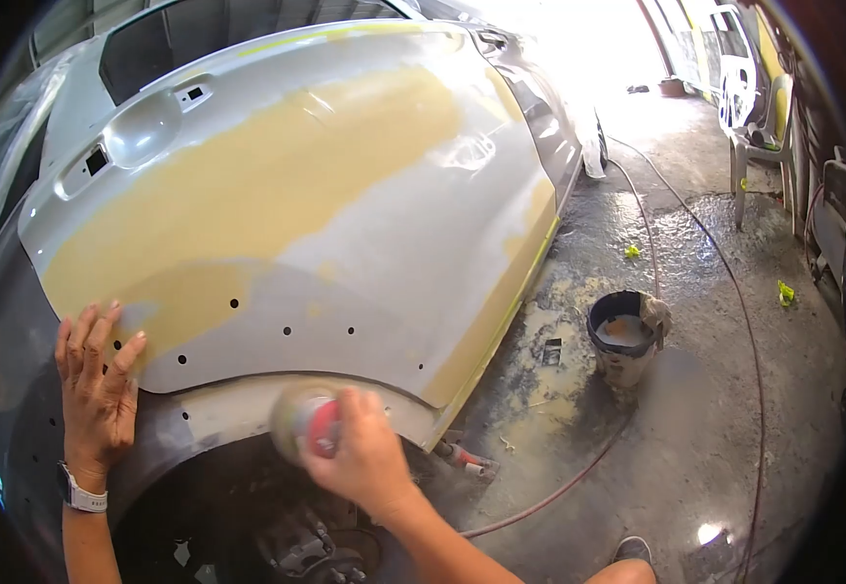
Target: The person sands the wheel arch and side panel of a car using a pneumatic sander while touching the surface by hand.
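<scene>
My left hand (pixel 100 389), with a watch on the wrist, lies with fingers spread on the lower left edge of a silver car door (pixel 296 292) patched with tan filler. In my right hand (pixel 369 457) is a round tan and red sanding pad (pixel 318 424), blurred by motion, so its exact kind is unclear. The pad is against or just over the pale wheel arch edge (pixel 218 407), below the door's curved lower edge; whether it touches cannot be told. Several small dark holes dot the panel near that edge.
The dark wheel well (pixel 218 506) shows a brake hub (pixel 316 560). A dirty bucket (pixel 625 341) of cloudy water has a rag (pixel 654 313) on its rim. Hoses (pixel 734 282) cross the wet, dusty floor. A white plastic chair (pixel 763 146) stands at the right.
</scene>
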{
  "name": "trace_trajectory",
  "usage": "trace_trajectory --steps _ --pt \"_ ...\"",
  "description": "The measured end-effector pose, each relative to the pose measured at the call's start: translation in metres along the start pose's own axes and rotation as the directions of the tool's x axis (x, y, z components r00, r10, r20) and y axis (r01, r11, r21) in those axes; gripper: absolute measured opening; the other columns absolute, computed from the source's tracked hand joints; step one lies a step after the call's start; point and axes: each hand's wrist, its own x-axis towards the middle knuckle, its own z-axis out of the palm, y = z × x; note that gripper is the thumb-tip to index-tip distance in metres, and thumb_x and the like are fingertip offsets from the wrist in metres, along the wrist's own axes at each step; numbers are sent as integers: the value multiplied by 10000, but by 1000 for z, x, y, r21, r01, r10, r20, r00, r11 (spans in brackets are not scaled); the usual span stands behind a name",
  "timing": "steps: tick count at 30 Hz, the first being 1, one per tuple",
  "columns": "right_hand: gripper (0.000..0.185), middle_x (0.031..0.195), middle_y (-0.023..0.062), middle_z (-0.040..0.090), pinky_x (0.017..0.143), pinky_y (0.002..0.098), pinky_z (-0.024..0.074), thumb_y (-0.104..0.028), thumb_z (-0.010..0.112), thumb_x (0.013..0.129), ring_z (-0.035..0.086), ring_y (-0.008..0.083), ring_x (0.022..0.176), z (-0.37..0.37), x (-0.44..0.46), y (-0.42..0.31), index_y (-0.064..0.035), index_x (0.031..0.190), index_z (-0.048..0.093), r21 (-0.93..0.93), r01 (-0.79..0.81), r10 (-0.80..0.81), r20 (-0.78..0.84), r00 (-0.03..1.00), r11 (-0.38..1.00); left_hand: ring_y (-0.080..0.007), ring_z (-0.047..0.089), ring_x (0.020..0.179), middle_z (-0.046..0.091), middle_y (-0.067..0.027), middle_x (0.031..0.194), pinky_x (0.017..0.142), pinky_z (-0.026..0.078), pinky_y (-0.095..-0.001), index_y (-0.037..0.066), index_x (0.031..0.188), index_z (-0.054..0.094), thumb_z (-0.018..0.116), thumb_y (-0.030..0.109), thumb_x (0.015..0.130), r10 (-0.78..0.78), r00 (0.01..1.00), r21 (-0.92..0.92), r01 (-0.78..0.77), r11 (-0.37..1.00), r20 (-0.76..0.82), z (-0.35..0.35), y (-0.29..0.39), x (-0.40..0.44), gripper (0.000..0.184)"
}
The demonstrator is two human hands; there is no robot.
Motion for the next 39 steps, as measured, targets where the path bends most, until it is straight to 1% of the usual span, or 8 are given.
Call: trace_trajectory --steps 9,12,15,18,19,27,34,39 --pt "621 1120 202 632 871 456 553 -318 915 768 664 357 993 -30 -60 133 -41 1187 550 -19 -366 360 -143 922 930 -358 370 1551 487 -110 1618 1316 187 -590 176 1379 655 576 81 880 -14 999 -2 14 1000 -40 3 2 -1 514" --pt "643 1102 149 664 868 401 560 -322 938 751 671 267 977 -41 -102 157 -51 1202 568 212 -619 647 -102 755 756 -357 368 1554 484 -110 1623 1317 186 -590 177 1388 652 575 87 885 -17 1000 3 17 1000 -24 1 0 -1 517" --pt "662 1078 106 682 862 367 561 -323 953 738 665 211 955 -35 -146 196 -63 1220 582 241 -567 615 -257 746 788 -358 366 1555 482 -111 1626 1318 182 -591 178 1398 646 574 94 887 -13 1000 11 13 1000 -19 4 1 -1 523" --pt "664 1042 91 682 863 371 563 -321 955 738 670 217 941 -30 -159 214 -69 1226 581 323 -576 656 -259 709 751 -363 360 1560 479 -111 1631 1320 175 -591 179 1408 637 570 95 883 -10 1000 24 10 1000 -16 5 1 -2 536" --pt "658 1053 88 677 866 368 561 -317 954 739 666 210 947 -36 -149 197 -74 1223 581 282 -607 668 -258 698 743 -364 359 1561 476 -111 1634 1321 173 -591 180 1411 634 566 94 881 -4 1000 31 5 999 -15 5 0 -2 541" --pt "631 1042 128 640 894 405 544 -309 939 749 649 266 964 -13 -104 187 -68 1185 551 283 -514 577 -227 784 810 -373 345 1571 455 -121 1653 1325 155 -597 179 1424 626 535 78 869 19 1000 60 -18 998 -11 9 -4 -3 572" --pt "625 1070 153 614 874 428 537 -324 918 784 637 285 960 1 -104 193 -62 1176 507 280 -573 630 -189 753 770 -377 321 1584 440 -132 1663 1327 133 -606 160 1439 616 520 74 893 25 1000 92 -24 995 -4 13 -7 -8 561" --pt "614 1048 148 618 863 411 536 -325 914 795 635 276 937 3 -96 183 -63 1168 503 371 -529 620 -192 761 764 -376 308 1590 435 -137 1663 1326 132 -613 155 1440 613 518 80 894 33 999 106 -33 994 1 13 -8 -9 559"
